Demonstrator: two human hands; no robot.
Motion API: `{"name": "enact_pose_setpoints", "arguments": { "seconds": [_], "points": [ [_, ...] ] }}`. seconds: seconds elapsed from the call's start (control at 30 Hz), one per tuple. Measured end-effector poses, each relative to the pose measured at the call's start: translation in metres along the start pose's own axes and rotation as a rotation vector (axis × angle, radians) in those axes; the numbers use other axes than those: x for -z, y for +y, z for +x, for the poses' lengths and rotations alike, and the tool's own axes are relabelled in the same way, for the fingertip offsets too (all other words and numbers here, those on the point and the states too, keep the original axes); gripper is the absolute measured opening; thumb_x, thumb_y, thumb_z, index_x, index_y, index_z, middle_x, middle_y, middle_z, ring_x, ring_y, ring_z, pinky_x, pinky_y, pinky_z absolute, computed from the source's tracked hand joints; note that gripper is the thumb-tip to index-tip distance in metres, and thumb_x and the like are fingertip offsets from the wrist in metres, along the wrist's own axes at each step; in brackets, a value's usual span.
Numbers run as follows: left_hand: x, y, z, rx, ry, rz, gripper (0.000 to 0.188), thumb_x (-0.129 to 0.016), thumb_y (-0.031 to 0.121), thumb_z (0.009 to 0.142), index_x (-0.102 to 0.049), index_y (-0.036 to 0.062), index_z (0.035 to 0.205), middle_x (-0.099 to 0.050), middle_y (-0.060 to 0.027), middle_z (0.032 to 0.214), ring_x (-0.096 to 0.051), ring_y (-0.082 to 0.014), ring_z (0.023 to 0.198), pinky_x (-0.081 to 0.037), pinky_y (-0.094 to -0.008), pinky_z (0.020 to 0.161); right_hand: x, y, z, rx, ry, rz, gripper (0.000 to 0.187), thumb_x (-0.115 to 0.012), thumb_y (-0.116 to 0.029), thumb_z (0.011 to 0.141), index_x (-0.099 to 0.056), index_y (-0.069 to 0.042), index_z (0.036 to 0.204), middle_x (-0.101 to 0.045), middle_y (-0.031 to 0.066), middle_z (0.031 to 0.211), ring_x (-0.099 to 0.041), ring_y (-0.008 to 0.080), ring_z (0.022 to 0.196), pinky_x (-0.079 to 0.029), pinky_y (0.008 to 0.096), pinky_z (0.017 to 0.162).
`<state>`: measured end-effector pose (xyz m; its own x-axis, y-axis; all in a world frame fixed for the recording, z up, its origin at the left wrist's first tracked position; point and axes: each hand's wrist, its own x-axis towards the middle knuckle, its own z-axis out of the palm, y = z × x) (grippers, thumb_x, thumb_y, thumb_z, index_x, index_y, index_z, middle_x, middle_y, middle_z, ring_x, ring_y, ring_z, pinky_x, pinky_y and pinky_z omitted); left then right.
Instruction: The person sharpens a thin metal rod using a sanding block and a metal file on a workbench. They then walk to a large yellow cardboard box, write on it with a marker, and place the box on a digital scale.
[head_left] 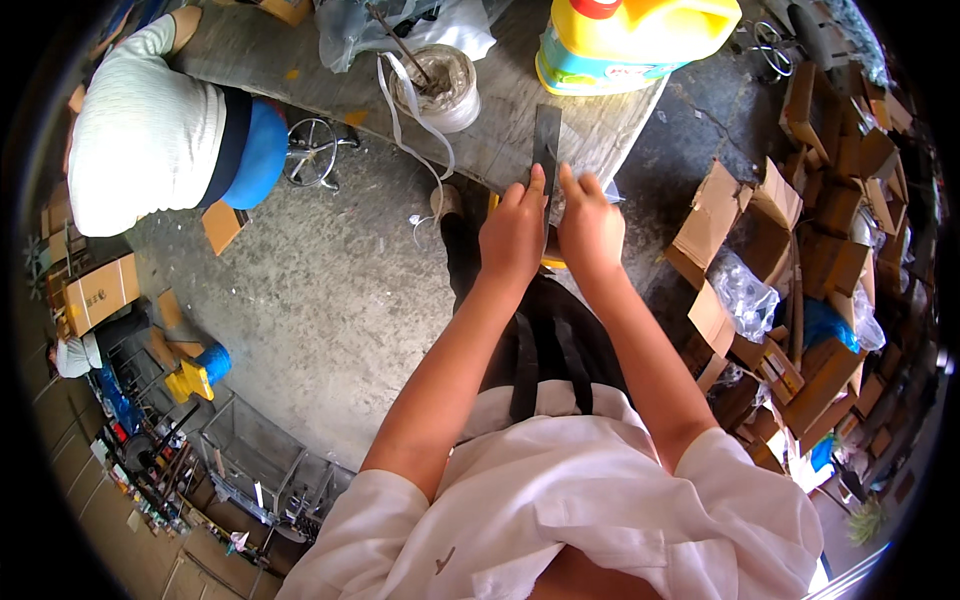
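Note:
My left hand [512,232] is closed around the near part of a flat, dark grey metal strip [546,134], thumb and forefinger along its left edge. The strip points away from me over the front edge of the worktable [510,135]. Just right of it, my right hand [592,225] is curled with its thumb pointing toward the strip. A thin sliver shows by that thumb, too small to name. Farther off stand a yellow jug [640,40] with a red cap and a white tub [450,95] with a stick in it. A white strap [405,115] trails from the tub.
A clear plastic bag [350,35] lies at the table's far side. Cardboard boxes [715,215] are heaped on my right. On the left a person in a white top [150,140] sits on a blue stool [258,150]. A metal frame [260,450] stands lower left.

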<state>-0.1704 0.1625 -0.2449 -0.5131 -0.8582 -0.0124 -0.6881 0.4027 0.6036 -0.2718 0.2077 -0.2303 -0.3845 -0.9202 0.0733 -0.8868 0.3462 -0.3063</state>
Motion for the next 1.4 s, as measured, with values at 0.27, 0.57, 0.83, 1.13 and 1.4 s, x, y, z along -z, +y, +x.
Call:
{"name": "enact_pose_setpoints", "arguments": {
  "seconds": [0.27, 0.57, 0.83, 1.13, 1.4],
  "points": [
    [-0.002, -0.002, 0.001, 0.001, -0.009, 0.031, 0.04, -0.057, 0.016, 0.087, -0.054, 0.0102, 0.126, -0.056, -0.0095, 0.083, -0.06, -0.0297, 0.073, -0.049, -0.0387, 0.059, -0.005, -0.004, -0.019, 0.035, 0.014, -0.012, 0.043, -0.06, -0.006, 0.074, -0.054, -0.001, 0.116, -0.056, 0.0086, 0.089, -0.063, 0.0238, 0.058, -0.051, 0.0286, 0.051],
    [-0.003, -0.004, 0.001, -0.014, 0.013, 0.033, 0.041, -0.058, 0.017, 0.086, -0.054, 0.0116, 0.126, -0.057, -0.0089, 0.082, -0.06, -0.0297, 0.071, -0.049, -0.0389, 0.058, -0.01, -0.004, -0.021, 0.062, 0.072, -0.006, 0.043, -0.06, -0.007, 0.073, -0.055, -0.003, 0.115, -0.057, 0.0077, 0.087, -0.063, 0.0218, 0.056, -0.051, 0.0292, 0.049],
    [-0.003, -0.002, 0.001, -0.008, -0.001, 0.045, 0.04, -0.057, 0.017, 0.087, -0.054, 0.0117, 0.126, -0.056, -0.0087, 0.082, -0.06, -0.0297, 0.071, -0.048, -0.0398, 0.057, -0.007, -0.005, -0.011, 0.027, 0.071, -0.022, 0.041, -0.059, -0.007, 0.074, -0.055, -0.003, 0.114, -0.056, 0.0077, 0.086, -0.062, 0.023, 0.055, -0.052, 0.0305, 0.05],
    [-0.002, -0.001, 0.003, 0.007, -0.03, 0.069, 0.039, -0.056, 0.017, 0.087, -0.053, 0.012, 0.126, -0.056, -0.0085, 0.082, -0.06, -0.0293, 0.071, -0.049, -0.0397, 0.057, -0.012, -0.002, -0.01, 0.034, 0.058, -0.007, 0.045, -0.061, -0.005, 0.071, -0.055, -0.002, 0.116, -0.056, 0.008, 0.087, -0.062, 0.0234, 0.056, -0.051, 0.0298, 0.051],
    [-0.001, 0.002, 0.004, -0.027, -0.009, 0.09, 0.039, -0.056, 0.019, 0.088, -0.053, 0.0118, 0.126, -0.056, -0.009, 0.081, -0.06, -0.0297, 0.07, -0.048, -0.04, 0.057, -0.01, 0.007, 0.02, 0.024, 0.064, -0.043, 0.046, -0.062, -0.006, 0.071, -0.054, -0.002, 0.116, -0.056, 0.0076, 0.089, -0.063, 0.0246, 0.058, -0.052, 0.0301, 0.051]
  ]
}}
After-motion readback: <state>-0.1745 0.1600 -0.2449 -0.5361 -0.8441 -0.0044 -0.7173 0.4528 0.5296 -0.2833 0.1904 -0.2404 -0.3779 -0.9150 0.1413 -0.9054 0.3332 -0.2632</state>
